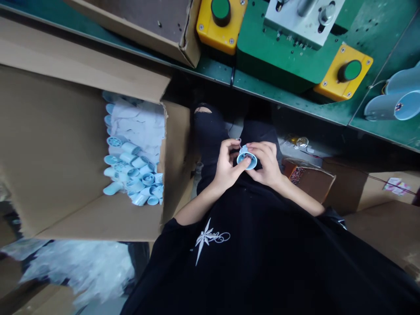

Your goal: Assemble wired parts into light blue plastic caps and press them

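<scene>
Above my lap I hold a light blue plastic cylinder part (pixel 252 165), its round open end facing up toward me. My left hand (pixel 227 164) grips it from the left, with the thumb at the opening. My right hand (pixel 267 162) wraps round its right side, fingers over the top edge. What sits inside the cylinder is too small to make out. A large cardboard box (pixel 179 144) on the left contains a pile of similar light blue cylinders (pixel 129 168) and white sheets (pixel 136 127).
A green bench edge (pixel 269 101) runs across ahead, carrying a machine with a metal block (pixel 302 22) and two yellow button boxes (pixel 341 76). More blue cylinders (pixel 380 108) lie at the right. A small open box (pixel 311 181) stands beside my right arm; plastic bags (pixel 88 267) lie lower left.
</scene>
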Available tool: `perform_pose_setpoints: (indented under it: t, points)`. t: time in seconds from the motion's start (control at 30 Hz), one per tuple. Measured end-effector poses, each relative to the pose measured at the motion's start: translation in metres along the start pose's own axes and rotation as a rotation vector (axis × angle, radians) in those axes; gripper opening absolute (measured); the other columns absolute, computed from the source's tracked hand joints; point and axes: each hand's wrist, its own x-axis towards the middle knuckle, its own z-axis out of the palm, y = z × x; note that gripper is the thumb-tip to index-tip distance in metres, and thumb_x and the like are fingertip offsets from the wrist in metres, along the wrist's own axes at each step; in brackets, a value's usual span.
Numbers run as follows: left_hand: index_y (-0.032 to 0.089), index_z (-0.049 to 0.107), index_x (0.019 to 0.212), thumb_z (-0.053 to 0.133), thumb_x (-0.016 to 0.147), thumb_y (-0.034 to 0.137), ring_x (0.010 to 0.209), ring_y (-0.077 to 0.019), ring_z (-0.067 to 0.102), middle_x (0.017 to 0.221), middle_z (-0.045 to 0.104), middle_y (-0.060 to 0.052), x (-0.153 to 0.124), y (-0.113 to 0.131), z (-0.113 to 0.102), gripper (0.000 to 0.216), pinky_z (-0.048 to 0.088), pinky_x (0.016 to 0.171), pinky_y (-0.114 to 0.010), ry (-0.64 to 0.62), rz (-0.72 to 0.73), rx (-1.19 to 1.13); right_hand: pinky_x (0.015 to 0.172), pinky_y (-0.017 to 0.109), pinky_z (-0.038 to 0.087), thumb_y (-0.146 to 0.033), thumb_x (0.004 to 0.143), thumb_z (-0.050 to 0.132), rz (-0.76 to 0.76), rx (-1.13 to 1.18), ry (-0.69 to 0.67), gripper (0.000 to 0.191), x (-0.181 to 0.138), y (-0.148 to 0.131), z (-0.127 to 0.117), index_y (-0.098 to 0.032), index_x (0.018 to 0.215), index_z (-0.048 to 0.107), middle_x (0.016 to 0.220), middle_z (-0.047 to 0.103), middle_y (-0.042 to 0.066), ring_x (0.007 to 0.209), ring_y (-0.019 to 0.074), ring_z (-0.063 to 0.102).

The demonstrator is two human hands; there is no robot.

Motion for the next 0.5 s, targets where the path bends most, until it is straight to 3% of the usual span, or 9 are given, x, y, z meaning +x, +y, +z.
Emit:
perform_pose_setpoints:
  t: [0.1,0.17,0.3,0.43,0.5]
  points:
    - [0.027,0.058,0.138,0.079,0.097,0.055,0.117,-0.0216,0.070,0.132,0.068,-0.007,0.006,-0.005,-0.003,0.054,0.060,0.097,-0.034,-0.198,-0.088,-0.146,0.101,0.049,0.054,-0.040,0.104,0.066,-0.038,-0.063,-0.043,0.033,-0.003,0.002,-0.002,-0.027,0.134,0.062,0.129,0.077,0.008,0.123,0.0277,0.070]
    - [0.025,0.059,0.140,0.082,0.094,0.054,0.117,-0.0236,0.072,0.134,0.070,-0.009,0.008,-0.005,-0.005,0.058,0.060,0.098,-0.035,-0.256,-0.107,-0.175,0.102,0.047,0.053,-0.036,0.104,0.068,-0.100,-0.035,-0.060,0.033,-0.003,0.003,-0.007,-0.026,0.135,0.063,0.129,0.078,0.007,0.127,0.0274,0.069]
    - [0.024,0.058,0.142,0.085,0.091,0.050,0.120,-0.0270,0.072,0.134,0.071,-0.011,0.005,-0.006,-0.003,0.064,0.060,0.102,-0.039,-0.270,-0.114,-0.170,0.105,0.044,0.050,-0.027,0.100,0.074,-0.200,-0.016,-0.035,0.033,-0.001,0.005,-0.015,-0.024,0.132,0.066,0.126,0.081,0.007,0.121,0.0254,0.074]
    - [0.025,0.057,0.140,0.080,0.095,0.046,0.123,-0.0275,0.071,0.132,0.070,-0.011,0.001,-0.009,0.002,0.055,0.056,0.112,-0.046,-0.145,-0.161,-0.105,0.104,0.043,0.051,-0.020,0.096,0.074,-0.196,-0.059,-0.025,0.038,0.004,0.001,-0.014,-0.025,0.133,0.066,0.122,0.082,0.008,0.117,0.0251,0.077]
    - [0.029,0.045,0.155,0.082,0.094,0.047,0.129,-0.0283,0.069,0.138,0.068,-0.013,0.003,-0.009,-0.002,0.074,0.054,0.116,-0.049,-0.226,-0.201,-0.166,0.103,0.042,0.054,-0.023,0.100,0.069,-0.209,-0.078,-0.057,0.035,0.012,0.002,-0.015,-0.024,0.135,0.064,0.121,0.082,0.008,0.115,0.0239,0.078]
